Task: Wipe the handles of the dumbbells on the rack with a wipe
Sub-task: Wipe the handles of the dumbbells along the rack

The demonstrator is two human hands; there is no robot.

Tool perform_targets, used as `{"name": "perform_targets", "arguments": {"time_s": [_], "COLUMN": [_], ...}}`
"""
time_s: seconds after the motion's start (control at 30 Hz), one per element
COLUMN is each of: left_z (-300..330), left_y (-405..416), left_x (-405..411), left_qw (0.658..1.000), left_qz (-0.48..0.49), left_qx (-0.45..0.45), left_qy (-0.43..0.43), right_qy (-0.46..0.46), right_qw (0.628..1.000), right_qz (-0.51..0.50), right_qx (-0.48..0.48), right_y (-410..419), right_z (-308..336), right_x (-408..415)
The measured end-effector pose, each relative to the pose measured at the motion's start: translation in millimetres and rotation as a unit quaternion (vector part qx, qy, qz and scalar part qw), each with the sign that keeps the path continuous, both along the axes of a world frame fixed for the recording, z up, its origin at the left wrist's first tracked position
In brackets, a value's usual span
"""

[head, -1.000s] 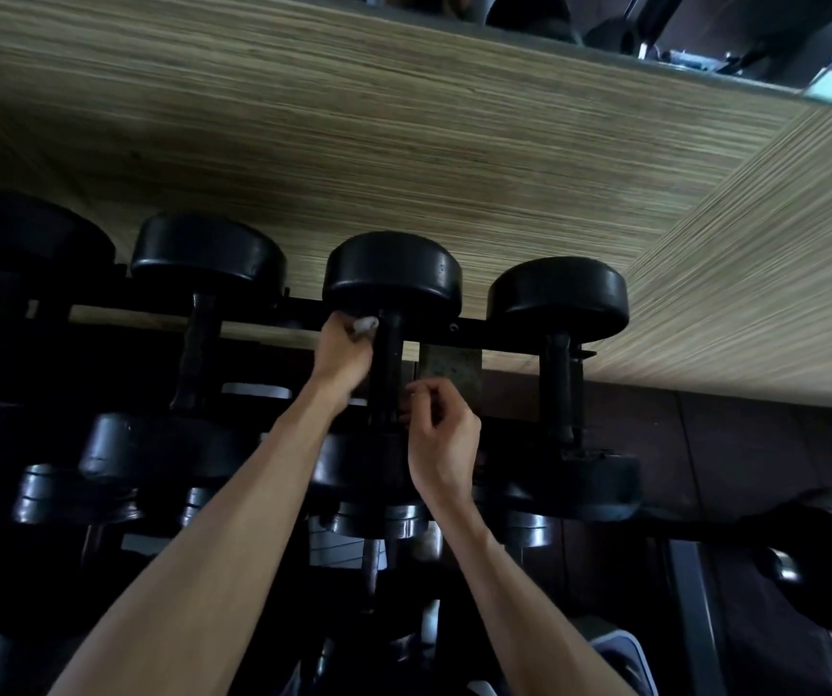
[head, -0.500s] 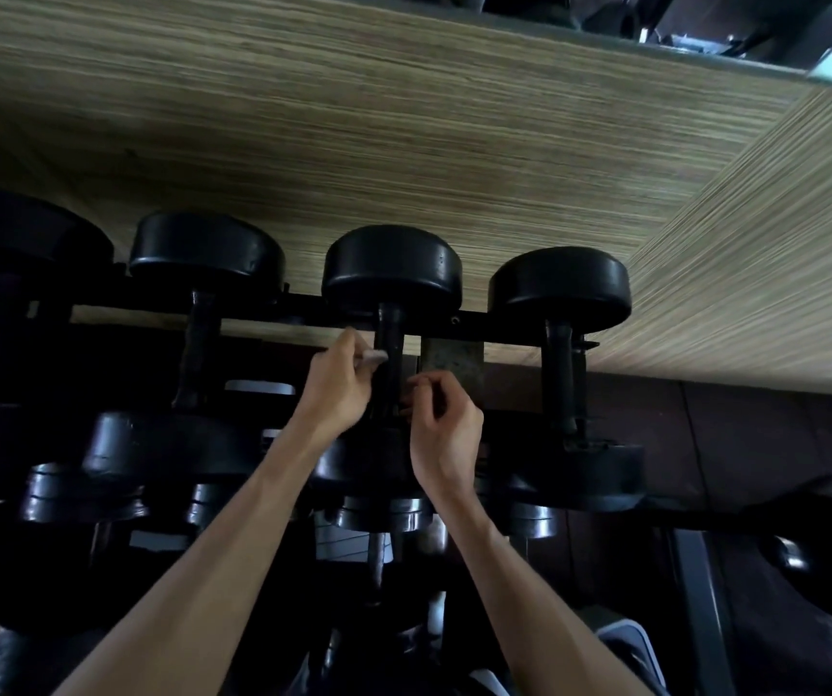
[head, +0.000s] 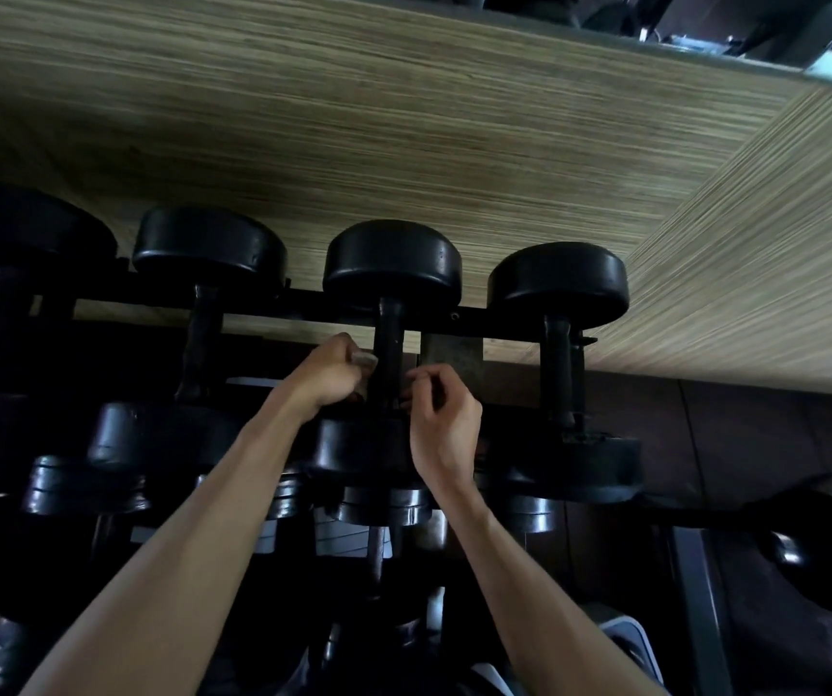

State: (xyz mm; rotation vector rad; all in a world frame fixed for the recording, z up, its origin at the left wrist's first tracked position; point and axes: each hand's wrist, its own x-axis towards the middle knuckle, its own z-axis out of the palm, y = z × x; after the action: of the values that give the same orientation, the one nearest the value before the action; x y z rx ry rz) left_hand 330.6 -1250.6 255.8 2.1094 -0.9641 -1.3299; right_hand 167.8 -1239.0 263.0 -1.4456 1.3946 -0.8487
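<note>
**Third dumbbell handle mid-wipe, hands on both sides of it**

So the handle (head: 388, 354) being worked on belongs to the third dumbbell (head: 393, 263) along the top row of the rack (head: 469, 321), and it's flanked by both hands. Its long axis runs straight away from the camera, from the near head up to the far head by the striped wall (head: 404, 143), so any stroke has to be made along that line, forward and back.

The left hand (head: 331, 376) is curled against the left side of the handle, with a small pale wipe (head: 365, 360) pinched at the fingertips and pressed to the bar. The right hand (head: 446, 419) is placed just right of the handle, fingers bent in toward it; whether the bar is really gripped or only touched can't be told, it's too dark there.

The handle is reached about equally by both hands, but the wipe is carried by the left one, so that's the hand the next stroke depends on. The upper stretch of the bar, above the hands, is probably where the wipe needs to be taken. The next dumbbell (head: 558, 281) to the right looks untouched for now.
</note>
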Motion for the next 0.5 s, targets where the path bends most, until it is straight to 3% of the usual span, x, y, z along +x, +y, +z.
{"name": "perform_targets", "arguments": {"time_s": [0.07,0.13,0.23,0.5], "left_z": [0.3,1.8,-1.5,-1.0], "left_y": [3.7,9.9,11.9,12.8], "left_x": [0.0,-6.6,-17.5,-15.0], "left_qw": [0.999,0.993,0.986,0.994], "left_qz": [-0.03,-0.082,-0.084,-0.059], "left_qx": [0.003,0.014,-0.003,0.007], "left_qy": [-0.013,-0.079,-0.145,-0.091], "right_qy": [-0.006,-0.012,-0.001,0.062], "right_qw": [1.0,1.0,1.0,0.998], "right_qz": [0.001,-0.001,-0.001,-0.03], "right_qx": [0.0,0.001,0.001,0.016], "right_y": [0.2,-0.1,-0.6,7.0], "right_z": [0.9,0.8,-2.0,-15.4], "right_x": [-0.4,-0.6,-1.4,-2.3]}}
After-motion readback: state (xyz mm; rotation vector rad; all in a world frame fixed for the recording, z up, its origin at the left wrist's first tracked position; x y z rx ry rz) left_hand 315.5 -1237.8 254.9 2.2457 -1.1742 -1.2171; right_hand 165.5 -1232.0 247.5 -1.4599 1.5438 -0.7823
